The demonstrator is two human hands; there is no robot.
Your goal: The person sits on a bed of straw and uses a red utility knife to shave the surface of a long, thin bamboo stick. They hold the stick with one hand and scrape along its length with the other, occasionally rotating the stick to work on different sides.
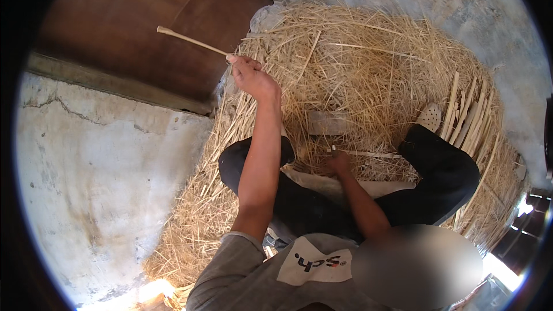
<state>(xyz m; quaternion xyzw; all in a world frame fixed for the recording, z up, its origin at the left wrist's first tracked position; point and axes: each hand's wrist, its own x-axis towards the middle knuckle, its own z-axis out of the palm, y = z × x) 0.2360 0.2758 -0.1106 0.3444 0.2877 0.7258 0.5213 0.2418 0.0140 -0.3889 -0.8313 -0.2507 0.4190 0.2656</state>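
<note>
Your left hand (252,78) pinches one end of a pale stick (193,40), which extends across the brown panel (132,17). Your right hand (340,163) curls around a small object (333,148), its kind unclear, near a block (328,122) amid straw (357,69).

Straw (357,69) covers the floor in a thick, tangled layer, reaching the walls along its far edge and much of its left and right edges. Around the middle of this floor, a flat, dull, brownish block (327,122) lies in the straw. Nearer the person, a pale strip (371,154) lies roughly crosswise. Toward the right edge, long pale slats (472,115) lie side by side in a loose bundle, just beside a light shoe (429,117) with holes. Toward the far left corner, a thin stalk (311,52) lies aslant on top.
</note>
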